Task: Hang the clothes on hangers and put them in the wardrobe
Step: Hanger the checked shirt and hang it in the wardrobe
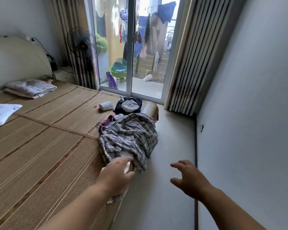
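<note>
the checked garment (130, 135) is heaped at the right edge of the bed (40, 146). its near hem is touched by the left hand (118, 174); the fingertips are hidden by cloth, so a pinch cannot be told. the right hand (189, 178) is held over the floor (165, 205), fingers spread.

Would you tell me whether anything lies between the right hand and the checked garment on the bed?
Nothing visible does: the right hand hangs open over the floor beside the checked garment, whose near edge the left hand touches.
</note>
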The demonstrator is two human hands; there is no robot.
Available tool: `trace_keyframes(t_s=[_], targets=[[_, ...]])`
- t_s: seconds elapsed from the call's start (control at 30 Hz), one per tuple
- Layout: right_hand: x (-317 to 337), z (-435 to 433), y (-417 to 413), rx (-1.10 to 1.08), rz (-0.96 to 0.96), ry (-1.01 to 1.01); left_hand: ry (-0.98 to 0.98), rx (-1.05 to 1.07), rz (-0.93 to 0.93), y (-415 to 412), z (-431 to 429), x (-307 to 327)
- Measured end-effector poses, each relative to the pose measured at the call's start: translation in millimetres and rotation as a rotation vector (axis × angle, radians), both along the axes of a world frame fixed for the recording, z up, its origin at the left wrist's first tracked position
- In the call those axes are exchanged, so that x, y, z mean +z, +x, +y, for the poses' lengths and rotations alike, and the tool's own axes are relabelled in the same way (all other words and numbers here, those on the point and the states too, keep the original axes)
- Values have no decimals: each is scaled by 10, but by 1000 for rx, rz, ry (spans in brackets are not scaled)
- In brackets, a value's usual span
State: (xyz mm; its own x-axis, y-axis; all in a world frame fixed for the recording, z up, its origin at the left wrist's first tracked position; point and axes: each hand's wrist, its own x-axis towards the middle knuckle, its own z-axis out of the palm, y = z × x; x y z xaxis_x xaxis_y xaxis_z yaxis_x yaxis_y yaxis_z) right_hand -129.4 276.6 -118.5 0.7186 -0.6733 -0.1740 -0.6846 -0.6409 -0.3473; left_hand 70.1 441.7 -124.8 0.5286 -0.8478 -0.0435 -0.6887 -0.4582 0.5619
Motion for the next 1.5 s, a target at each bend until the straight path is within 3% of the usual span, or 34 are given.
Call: trace_keyframes(t_s=[0.43, 0.67, 0.97, 1.3, 1.5], targets=[[-15, -2038, 2579, 152, -78, 74, 15, 56, -28, 2132, -2027, -29], [-175, -3151, 3553, 225, -78, 133, 97, 156, -24, 2956, -2906, -163], [-393, -4819, 4985, 636, 78, 101, 151, 485, 102, 3599, -4213, -656], [-818, -5031, 6273, 968, 220, 87, 122, 922, 279, 3924, -4238, -1160], [-1530, -5014, 6856, 985, 309, 98, 171, 995, 357, 4373, -4182, -1745]])
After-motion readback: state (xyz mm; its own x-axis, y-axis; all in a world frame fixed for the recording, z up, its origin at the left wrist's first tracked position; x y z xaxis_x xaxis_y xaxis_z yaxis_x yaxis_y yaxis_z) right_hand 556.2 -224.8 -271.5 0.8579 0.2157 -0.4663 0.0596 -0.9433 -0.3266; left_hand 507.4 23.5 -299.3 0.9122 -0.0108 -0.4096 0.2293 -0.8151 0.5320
